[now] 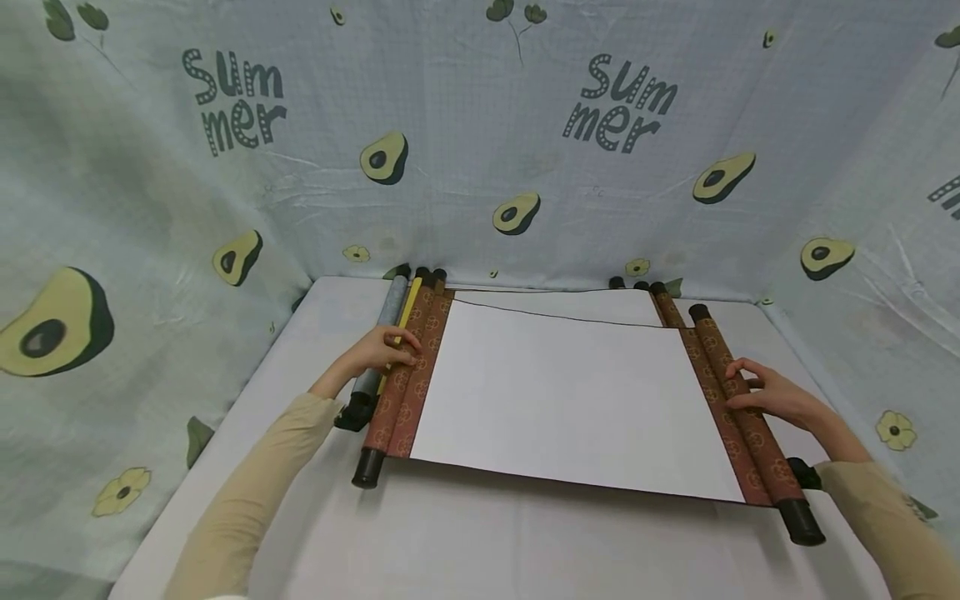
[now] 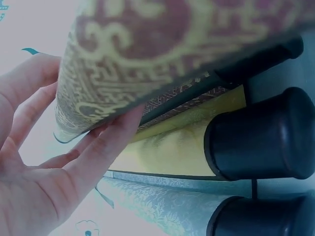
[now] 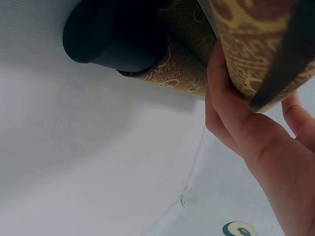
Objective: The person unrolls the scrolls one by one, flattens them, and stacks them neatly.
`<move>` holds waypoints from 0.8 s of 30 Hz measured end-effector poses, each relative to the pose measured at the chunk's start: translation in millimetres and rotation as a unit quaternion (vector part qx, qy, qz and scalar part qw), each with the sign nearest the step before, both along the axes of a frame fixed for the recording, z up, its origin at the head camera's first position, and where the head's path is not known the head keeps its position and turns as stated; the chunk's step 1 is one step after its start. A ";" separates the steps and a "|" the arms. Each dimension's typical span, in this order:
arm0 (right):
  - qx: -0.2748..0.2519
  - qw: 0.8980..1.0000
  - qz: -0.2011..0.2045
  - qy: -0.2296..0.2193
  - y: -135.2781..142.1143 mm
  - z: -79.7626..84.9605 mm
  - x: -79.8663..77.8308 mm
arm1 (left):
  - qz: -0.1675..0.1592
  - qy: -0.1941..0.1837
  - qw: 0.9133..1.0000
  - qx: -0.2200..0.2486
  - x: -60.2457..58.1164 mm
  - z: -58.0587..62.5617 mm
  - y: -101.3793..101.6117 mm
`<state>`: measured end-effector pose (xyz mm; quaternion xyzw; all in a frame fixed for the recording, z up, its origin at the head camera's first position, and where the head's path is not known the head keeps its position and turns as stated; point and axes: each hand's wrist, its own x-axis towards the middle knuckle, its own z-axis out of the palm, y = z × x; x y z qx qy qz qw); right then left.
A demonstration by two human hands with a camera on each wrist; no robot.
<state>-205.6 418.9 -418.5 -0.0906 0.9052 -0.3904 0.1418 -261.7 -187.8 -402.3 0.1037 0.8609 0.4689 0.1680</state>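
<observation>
A partly unrolled scroll point(image 1: 577, 392) with blank white paper and reddish-brown patterned ends spans between my hands, its front edge raised over the white table. My left hand point(image 1: 381, 350) grips its left roller point(image 1: 387, 408), thumb on one side and fingers underneath, as the left wrist view shows around the patterned roll point(image 2: 142, 59). With curled fingers my right hand point(image 1: 780, 400) holds the right roller point(image 1: 753, 429). In the right wrist view, fingers point(image 3: 236, 113) reach under that roll point(image 3: 256, 49). Both rollers have black end knobs.
Under the held scroll lies another unrolled scroll point(image 1: 600, 304) with similar brown ends. A yellow scroll point(image 2: 172, 152) and a grey-blue scroll point(image 2: 152, 199) lie at the left. Avocado-printed cloth point(image 1: 450, 100) walls the table's point(image 1: 450, 550) back and sides.
</observation>
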 end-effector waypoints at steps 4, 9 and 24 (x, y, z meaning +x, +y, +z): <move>-0.007 1.000 -0.001 -0.007 1.7 0.9 -0.5 | 0.006 -0.002 1.000 -0.002 -2.9 -0.7 1.2; -0.013 1.000 -0.006 -0.015 5.4 -1.4 -2.9 | 0.010 -0.005 1.000 0.006 -6.0 -2.6 3.7; 0.027 0.999 -0.022 -0.015 12.0 -6.1 -17.2 | 0.023 0.072 0.996 -0.048 -20.2 -7.0 21.9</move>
